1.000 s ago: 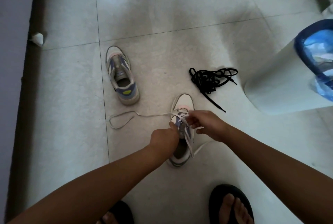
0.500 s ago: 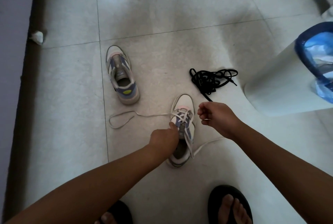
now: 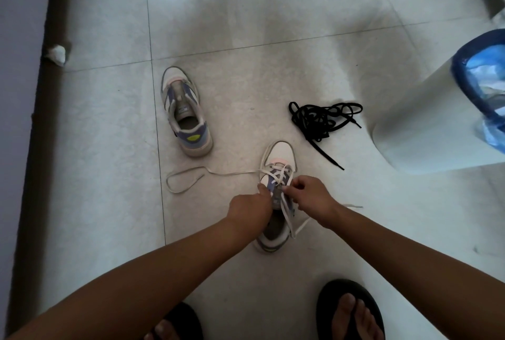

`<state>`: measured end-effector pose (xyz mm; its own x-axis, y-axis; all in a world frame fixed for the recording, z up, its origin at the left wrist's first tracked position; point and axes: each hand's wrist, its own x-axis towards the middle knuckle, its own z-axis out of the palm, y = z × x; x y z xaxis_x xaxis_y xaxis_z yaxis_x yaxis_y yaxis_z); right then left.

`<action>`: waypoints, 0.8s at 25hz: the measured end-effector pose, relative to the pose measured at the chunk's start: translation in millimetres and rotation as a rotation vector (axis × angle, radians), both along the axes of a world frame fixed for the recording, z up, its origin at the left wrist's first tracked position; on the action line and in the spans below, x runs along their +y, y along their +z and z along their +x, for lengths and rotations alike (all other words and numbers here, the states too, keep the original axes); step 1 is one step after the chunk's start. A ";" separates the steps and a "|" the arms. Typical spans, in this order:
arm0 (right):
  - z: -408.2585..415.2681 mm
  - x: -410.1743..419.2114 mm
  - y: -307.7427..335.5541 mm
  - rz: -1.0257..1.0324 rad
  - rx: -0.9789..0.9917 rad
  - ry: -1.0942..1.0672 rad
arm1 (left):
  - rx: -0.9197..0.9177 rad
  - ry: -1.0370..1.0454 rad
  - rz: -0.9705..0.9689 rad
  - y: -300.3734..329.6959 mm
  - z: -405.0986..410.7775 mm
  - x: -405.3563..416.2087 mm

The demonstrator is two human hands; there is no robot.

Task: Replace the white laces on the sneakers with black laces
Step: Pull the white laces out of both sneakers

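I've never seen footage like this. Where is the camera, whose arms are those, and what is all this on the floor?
No machine here: the camera sits on a person's head and looks down, so the arms are the wearer's own, with sandalled feet at the bottom edge. The left hand grips the near sneaker by its side and steadies it. The right hand pinches the white lace at the eyelets; the lace is loosened, with one end trailing left across the tiled floor. The far sneaker stands apart and shows no lace. The black laces lie in a tangle to the right, untouched. A white bin with a blue liner stands at the right edge.
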<state>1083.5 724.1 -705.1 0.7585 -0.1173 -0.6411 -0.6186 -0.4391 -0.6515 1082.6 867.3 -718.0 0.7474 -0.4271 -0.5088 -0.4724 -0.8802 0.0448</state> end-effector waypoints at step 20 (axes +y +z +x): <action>28.6 -27.2 3.8 -0.087 0.041 -0.025 | 0.021 0.001 0.035 -5.6 0.0 -0.4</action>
